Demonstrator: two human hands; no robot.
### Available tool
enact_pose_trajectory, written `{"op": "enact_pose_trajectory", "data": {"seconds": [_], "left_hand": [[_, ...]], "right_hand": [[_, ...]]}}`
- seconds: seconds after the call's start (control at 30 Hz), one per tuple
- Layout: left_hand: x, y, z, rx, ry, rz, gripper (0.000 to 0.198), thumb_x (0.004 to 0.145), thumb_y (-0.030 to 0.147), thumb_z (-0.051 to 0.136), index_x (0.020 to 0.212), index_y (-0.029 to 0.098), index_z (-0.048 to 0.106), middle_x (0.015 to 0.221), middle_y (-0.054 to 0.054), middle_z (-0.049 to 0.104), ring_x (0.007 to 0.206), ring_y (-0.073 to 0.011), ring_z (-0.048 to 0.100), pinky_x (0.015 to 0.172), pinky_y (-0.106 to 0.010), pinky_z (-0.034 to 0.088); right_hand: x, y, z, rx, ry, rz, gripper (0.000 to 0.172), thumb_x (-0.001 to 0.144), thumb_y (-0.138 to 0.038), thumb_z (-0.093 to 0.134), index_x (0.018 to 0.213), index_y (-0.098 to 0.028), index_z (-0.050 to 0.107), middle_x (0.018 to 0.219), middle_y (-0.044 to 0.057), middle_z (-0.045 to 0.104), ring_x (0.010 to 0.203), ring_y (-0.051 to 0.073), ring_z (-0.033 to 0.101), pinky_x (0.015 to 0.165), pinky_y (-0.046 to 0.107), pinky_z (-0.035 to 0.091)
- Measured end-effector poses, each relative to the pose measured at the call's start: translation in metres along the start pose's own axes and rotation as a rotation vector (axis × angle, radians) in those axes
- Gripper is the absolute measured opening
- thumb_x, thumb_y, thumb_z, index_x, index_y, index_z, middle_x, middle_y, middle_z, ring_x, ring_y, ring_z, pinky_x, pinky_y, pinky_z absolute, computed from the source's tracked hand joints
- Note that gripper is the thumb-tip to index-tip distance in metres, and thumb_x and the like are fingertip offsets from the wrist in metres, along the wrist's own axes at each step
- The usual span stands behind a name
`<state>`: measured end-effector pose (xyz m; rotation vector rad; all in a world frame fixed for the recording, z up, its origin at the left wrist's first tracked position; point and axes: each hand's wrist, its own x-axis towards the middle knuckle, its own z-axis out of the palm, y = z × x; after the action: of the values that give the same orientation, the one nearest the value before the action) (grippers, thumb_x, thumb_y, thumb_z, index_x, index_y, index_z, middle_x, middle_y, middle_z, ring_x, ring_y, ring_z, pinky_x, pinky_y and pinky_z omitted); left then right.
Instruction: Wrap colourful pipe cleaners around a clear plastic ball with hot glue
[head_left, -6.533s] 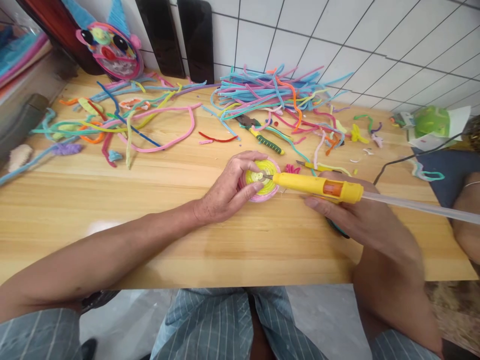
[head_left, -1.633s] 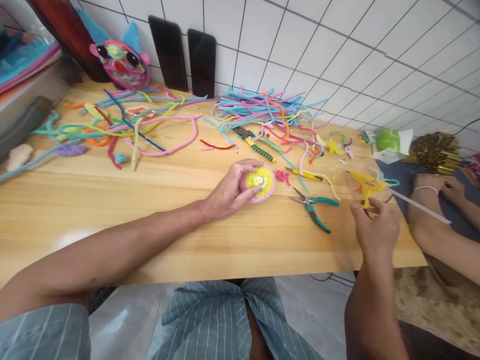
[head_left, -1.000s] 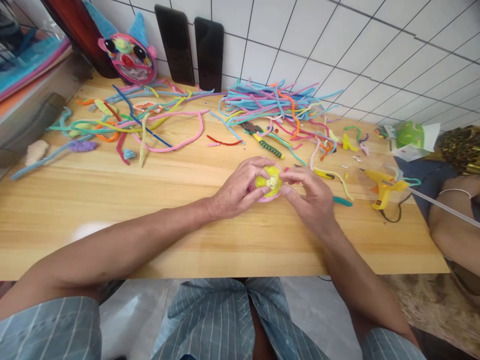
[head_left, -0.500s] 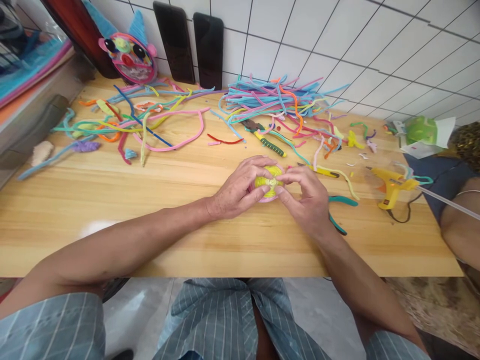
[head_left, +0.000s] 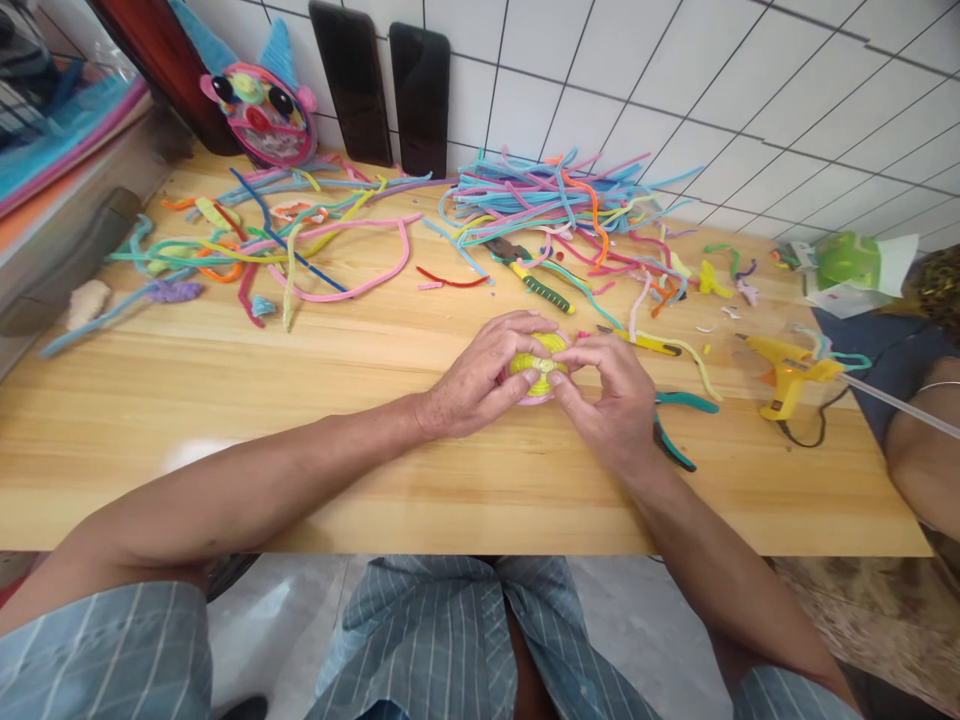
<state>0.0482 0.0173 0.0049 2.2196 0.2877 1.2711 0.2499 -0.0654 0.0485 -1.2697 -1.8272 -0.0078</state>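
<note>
A small round coil of yellow and pink pipe cleaner (head_left: 541, 363) rests on the wooden table (head_left: 225, 400) near its middle. My left hand (head_left: 472, 382) curls round the coil's left side, fingers closed on it. My right hand (head_left: 611, 400) meets it from the right, thumb and fingertips pinching the yellow centre. Most of the coil is hidden under my fingers. Teal-handled pliers (head_left: 675, 425) lie just behind my right hand.
A yellow glue gun (head_left: 787, 368) with its cord stands at the right. Loose pipe cleaners (head_left: 555, 205) heap at the back, more (head_left: 247, 245) spread left. A green-handled tool (head_left: 532, 280), a pipe-cleaner face (head_left: 259, 100), two dark phones (head_left: 390, 80) against the tiled wall. Another person's arm (head_left: 922, 470) at far right.
The glue gun my right hand held has been set down at the right. That hand came back to the coil and now pinches it together with my left hand.
</note>
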Motion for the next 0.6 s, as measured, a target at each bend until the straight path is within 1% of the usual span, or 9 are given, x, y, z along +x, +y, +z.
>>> {"op": "enact_pose_trajectory", "data": {"seconds": [0.13,0.27,0.43,0.6], "left_hand": [[-0.0014,-0.0013,0.0027,-0.058,0.022,-0.018,0.026,0.114,0.034,0.058,0.138,0.027,0.053,0.152,-0.016,0.070,0.150,-0.0289,0.064,0.131,-0.063,0.048],[-0.0030,-0.0019,0.0048,-0.110,0.052,-0.031,0.023,0.112,0.031,0.062,0.131,0.026,0.050,0.151,-0.017,0.070,0.152,-0.0283,0.063,0.131,-0.064,0.048],[-0.0008,0.0013,0.0015,-0.064,0.029,-0.029,0.016,0.113,0.031,0.061,0.126,0.026,0.053,0.152,-0.016,0.070,0.152,-0.0280,0.064,0.130,-0.064,0.050],[0.0009,0.0029,-0.0016,-0.004,0.018,0.006,0.015,0.113,0.030,0.061,0.127,0.026,0.057,0.152,-0.017,0.072,0.151,-0.0266,0.065,0.129,-0.061,0.052]], "right_hand": [[-0.0020,-0.0004,0.0027,0.000,0.022,-0.010,0.012,0.100,-0.022,0.074,0.107,-0.031,0.075,0.097,0.002,0.079,0.090,0.024,0.074,0.091,0.046,0.062],[-0.0037,0.0006,0.0037,0.007,0.033,-0.018,0.012,0.100,-0.022,0.074,0.107,-0.031,0.075,0.100,0.003,0.079,0.091,0.024,0.074,0.091,0.046,0.062],[-0.0050,0.0008,0.0035,-0.015,0.021,0.011,0.015,0.099,-0.024,0.075,0.111,-0.032,0.075,0.103,0.003,0.080,0.087,0.024,0.073,0.093,0.048,0.063],[-0.0053,-0.0011,0.0045,-0.007,0.036,-0.011,0.018,0.099,-0.022,0.074,0.115,-0.032,0.075,0.105,0.003,0.079,0.084,0.023,0.072,0.093,0.047,0.063]]}}
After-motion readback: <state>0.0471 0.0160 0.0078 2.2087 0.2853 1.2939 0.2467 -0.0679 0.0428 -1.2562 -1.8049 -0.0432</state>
